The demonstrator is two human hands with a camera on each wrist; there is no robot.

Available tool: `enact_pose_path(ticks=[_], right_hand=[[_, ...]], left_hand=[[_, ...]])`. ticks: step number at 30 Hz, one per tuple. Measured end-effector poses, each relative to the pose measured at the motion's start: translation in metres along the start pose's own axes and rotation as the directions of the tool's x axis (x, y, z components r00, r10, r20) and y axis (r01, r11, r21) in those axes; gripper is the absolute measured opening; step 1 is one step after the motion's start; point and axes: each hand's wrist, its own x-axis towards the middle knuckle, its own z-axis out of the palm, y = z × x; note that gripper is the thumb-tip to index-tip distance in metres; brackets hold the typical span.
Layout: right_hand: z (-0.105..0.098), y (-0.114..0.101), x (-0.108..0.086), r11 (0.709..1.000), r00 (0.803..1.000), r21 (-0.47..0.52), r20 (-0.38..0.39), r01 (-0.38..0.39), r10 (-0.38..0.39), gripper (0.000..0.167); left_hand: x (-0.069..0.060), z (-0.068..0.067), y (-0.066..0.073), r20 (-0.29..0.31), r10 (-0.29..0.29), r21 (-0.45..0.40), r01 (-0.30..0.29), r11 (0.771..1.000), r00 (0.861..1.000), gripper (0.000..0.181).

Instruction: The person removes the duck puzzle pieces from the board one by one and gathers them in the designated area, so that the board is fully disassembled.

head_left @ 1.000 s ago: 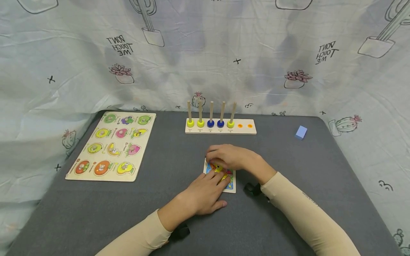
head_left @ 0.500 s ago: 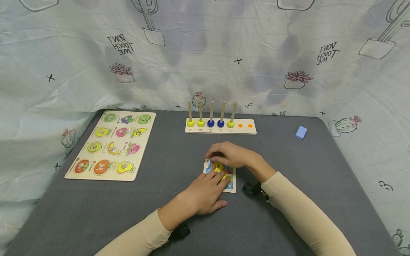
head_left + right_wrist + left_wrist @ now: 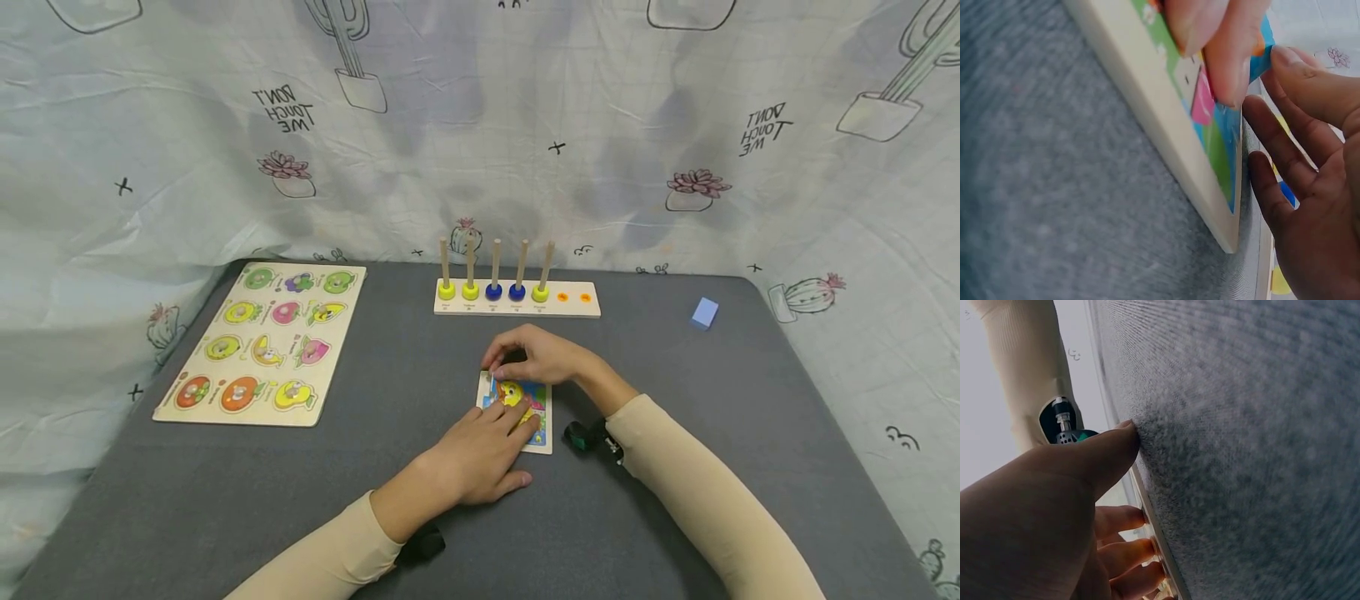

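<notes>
A small wooden jigsaw puzzle point(image 3: 538, 393) with a bright picture lies on the grey table, its pale frame point(image 3: 1141, 106) showing at the side in the right wrist view. My left hand point(image 3: 476, 457) rests across its lower part, fingers straight and pressing on the picture, thumb out on the cloth. At the top left corner, my right hand point(image 3: 546, 357) pinches a blue and orange puzzle piece point(image 3: 1262, 53) between thumb and fingers. That piece is tilted up from the board; much of it is hidden by the fingers.
Behind the hands stands a wooden peg board point(image 3: 517, 307) with yellow and blue rings. A large fruit puzzle board point(image 3: 262, 325) lies to the left. A blue block point(image 3: 705, 312) sits at the back right, before a patterned curtain point(image 3: 480, 125).
My right hand has shifted slightly back and up, uncovering more of the picture's top. The left hand stays in place on the puzzle.
</notes>
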Motion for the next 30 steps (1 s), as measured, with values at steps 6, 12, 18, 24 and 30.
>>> enact_pose_path(ticks=[6,12,18,24,30], right_hand=[[-0.001,0.003,0.000,0.998,1.000,0.062,-0.022,-0.008,0.009,0.012],[-0.003,0.006,-0.001,0.992,0.998,0.121,-0.062,0.032,-0.024,0.012],[-0.007,0.002,-0.002,0.991,0.993,0.126,-0.116,0.047,-0.033,0.014],[-0.009,-0.001,-0.005,0.992,0.989,0.119,-0.144,0.037,-0.020,0.016],[-0.010,-0.001,-0.006,0.991,0.986,0.127,-0.166,0.041,-0.020,0.017]], left_hand=[[0.001,0.001,0.000,-0.004,0.003,-0.012,-0.003,1.000,1.000,0.075],[0.002,0.000,0.000,-0.002,0.004,-0.025,-0.004,1.000,1.000,0.075],[0.002,-0.001,0.000,0.002,0.000,-0.032,0.000,0.999,1.000,0.075],[0.001,-0.001,-0.001,-0.007,-0.005,-0.056,0.004,0.998,1.000,0.075],[0.000,0.000,-0.002,-0.023,-0.015,-0.082,0.013,0.997,1.000,0.074]])
